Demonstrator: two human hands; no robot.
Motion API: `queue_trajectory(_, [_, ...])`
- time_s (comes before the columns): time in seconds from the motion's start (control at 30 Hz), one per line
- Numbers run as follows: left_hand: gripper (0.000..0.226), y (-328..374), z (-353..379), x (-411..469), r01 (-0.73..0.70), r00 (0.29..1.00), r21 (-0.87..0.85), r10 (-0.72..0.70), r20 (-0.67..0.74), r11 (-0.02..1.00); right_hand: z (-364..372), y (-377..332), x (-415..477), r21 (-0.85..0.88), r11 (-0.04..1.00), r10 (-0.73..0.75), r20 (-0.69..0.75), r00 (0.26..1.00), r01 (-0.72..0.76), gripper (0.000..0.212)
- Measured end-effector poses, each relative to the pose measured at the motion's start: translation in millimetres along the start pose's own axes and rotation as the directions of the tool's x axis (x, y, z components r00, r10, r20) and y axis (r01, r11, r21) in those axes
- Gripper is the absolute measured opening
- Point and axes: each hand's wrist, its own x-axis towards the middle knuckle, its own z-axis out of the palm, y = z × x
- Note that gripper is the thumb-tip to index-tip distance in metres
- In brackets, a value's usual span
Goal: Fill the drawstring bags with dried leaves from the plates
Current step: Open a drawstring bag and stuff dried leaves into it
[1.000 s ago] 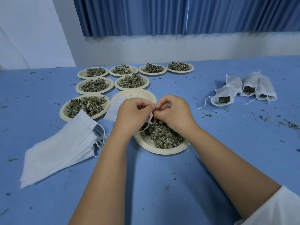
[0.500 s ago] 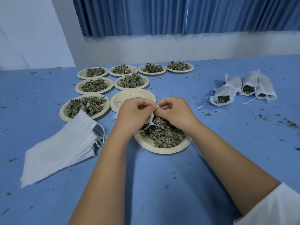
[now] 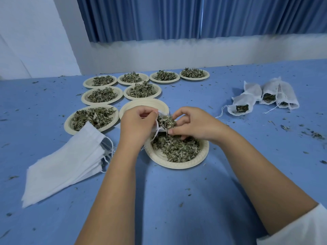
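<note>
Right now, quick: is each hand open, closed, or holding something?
Left hand: closed, gripping the drawstring bag at its mouth.
Right hand: closed, pinching dried leaves at the bag's mouth.

Blue curtain (image 3: 177, 16), white wall (image 3: 31, 32)

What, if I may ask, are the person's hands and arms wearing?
Both hands are bare: the left hand and right hand show no gloves, rings or watch. A white sleeve covers the right arm above the elbow; no sleeve shows on the left arm.
</note>
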Motion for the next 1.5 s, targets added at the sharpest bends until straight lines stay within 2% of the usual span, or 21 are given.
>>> queue_trajectory(0.2, [0.016, 1, 2, -2, -0.045, 0.999, 0.08, 0.043, 0.023, 0.996, 2, -1, 3, 0.089, 0.989, -0.096, -0.19, 0.977, 0.115, 0.023])
queue_trajectory(0.37, [0.02, 2, 5, -2, -0.011, 0.998, 0.04, 0.008, 0.068, 0.999, 15, -2, 4, -0.176, 0.962, -0.243, -0.22, 0.945, 0.207, 0.014])
queue_trajectory(0.47, [0.017, 2, 5, -3, -0.022, 0.997, 0.054, 0.017, 0.081, 0.998, 20, -2, 3, -0.232, 0.949, -0.254, -0.17, 0.952, 0.211, 0.014])
queue_trajectory(0.53, [0.016, 1, 4, -3, -0.01, 0.997, 0.035, 0.007, 0.076, 0.999, 18, -3, 2, -0.188, 0.958, -0.246, -0.152, 0.957, 0.217, 0.014])
queue_trajectory(0.83, [0.017, 2, 5, -3, 0.0, 0.991, -0.079, 0.01, 0.133, 0.997, 19, 0, 5, 0.123, 0.966, -0.184, -0.282, 0.942, 0.226, 0.022])
queue_trajectory(1.0, [0.016, 5, 5, -5, 0.053, 0.99, -0.184, -0.027, 0.14, 0.981, 24, 3, 8, -0.028, 0.978, -0.203, -0.335, 0.92, 0.206, 0.028])
queue_trajectory(1.1, [0.017, 5, 4, -5, 0.036, 0.995, -0.153, -0.021, 0.096, 0.988, 20, 1, 7, 0.089, 0.974, -0.17, -0.309, 0.936, 0.206, 0.022])
queue_trajectory(1.23, [0.018, 3, 2, -4, 0.049, 0.997, -0.164, -0.038, 0.069, 0.985, 10, -2, 8, 0.176, 0.977, -0.059, -0.328, 0.943, 0.123, 0.01])
queue_trajectory(1.3, [0.017, 4, 1, -4, 0.046, 0.996, -0.176, -0.033, 0.078, 0.983, 8, -1, 8, 0.263, 0.962, 0.004, -0.279, 0.96, 0.072, 0.008])
queue_trajectory(1.43, [0.018, 4, 0, -3, 0.038, 0.992, -0.18, -0.016, 0.121, 0.983, 14, 1, 8, 0.429, 0.903, 0.074, -0.131, 0.989, -0.011, 0.032])
queue_trajectory(1.5, [0.019, 3, 0, -3, 0.03, 0.991, -0.164, -0.007, 0.136, 0.986, 18, 2, 9, 0.48, 0.877, 0.072, -0.094, 0.993, -0.018, 0.028])
